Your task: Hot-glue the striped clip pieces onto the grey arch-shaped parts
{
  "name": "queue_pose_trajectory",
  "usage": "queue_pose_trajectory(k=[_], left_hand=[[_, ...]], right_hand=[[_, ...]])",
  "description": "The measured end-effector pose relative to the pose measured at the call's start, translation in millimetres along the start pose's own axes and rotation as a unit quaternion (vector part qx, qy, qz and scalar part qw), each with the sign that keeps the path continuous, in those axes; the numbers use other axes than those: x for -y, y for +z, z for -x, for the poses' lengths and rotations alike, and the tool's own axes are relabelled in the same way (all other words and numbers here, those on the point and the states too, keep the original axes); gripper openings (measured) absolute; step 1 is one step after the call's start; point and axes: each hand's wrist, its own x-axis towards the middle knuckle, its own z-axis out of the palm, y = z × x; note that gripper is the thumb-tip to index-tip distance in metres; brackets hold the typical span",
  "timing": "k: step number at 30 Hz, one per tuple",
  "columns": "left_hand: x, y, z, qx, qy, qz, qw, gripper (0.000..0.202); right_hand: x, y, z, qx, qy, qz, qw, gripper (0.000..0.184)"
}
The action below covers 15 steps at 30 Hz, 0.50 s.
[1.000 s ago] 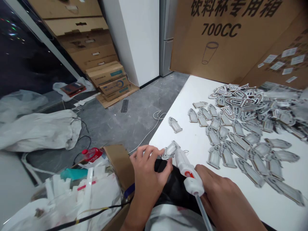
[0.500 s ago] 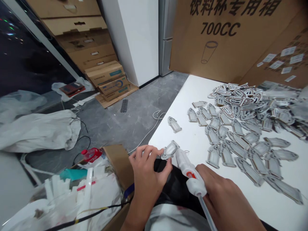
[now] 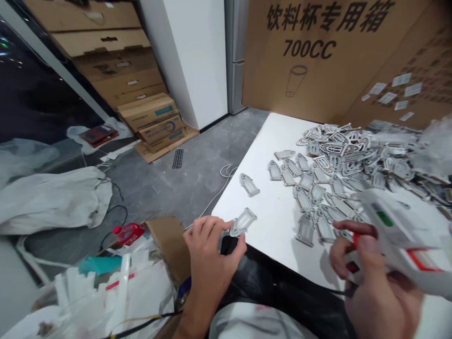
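Observation:
At the table's near left edge my left hand (image 3: pixel 213 254) pinches a flat grey arch-shaped piece (image 3: pixel 243 221) between thumb and forefinger, by its narrow end. A second arch-shaped piece (image 3: pixel 249 185) lies by itself just beyond it on the white table (image 3: pixel 271 226). My right hand (image 3: pixel 374 282) is wrapped round a white hot glue gun (image 3: pixel 406 235) with orange-red parts, raised over the right side of the table and blurred. The gun's nozzle is not clear to see. Behind it, a spread of similar pieces (image 3: pixel 305 228) is partly hidden.
A heap of more pieces (image 3: pixel 339 141) lies farther back, near a large carton (image 3: pixel 314 89). Left of my left arm, an open box (image 3: pixel 169 245) holds white scraps and a red-labelled bottle (image 3: pixel 129 234). A cable (image 3: pixel 226 174) trails on the floor beside the table.
My right hand has swung the glue gun right, away from the held piece and up over the scattered pieces. My left hand keeps its pinch. The whole view has shifted slightly.

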Motion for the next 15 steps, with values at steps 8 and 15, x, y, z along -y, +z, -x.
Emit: queue_pose_trajectory(k=[8,15], left_hand=[[6.9,-2.9,-19.0,0.008,0.020,0.029,0.999,0.009],[-0.8,19.5,-103.3,-0.002,-0.013,0.029,0.999,0.014]], right_hand=[[-39.7,4.8,0.1,0.003,0.099,-0.168,0.981,0.040],[-49.5,3.8,-1.3,0.008,0.086,-0.188,0.978,0.042]])
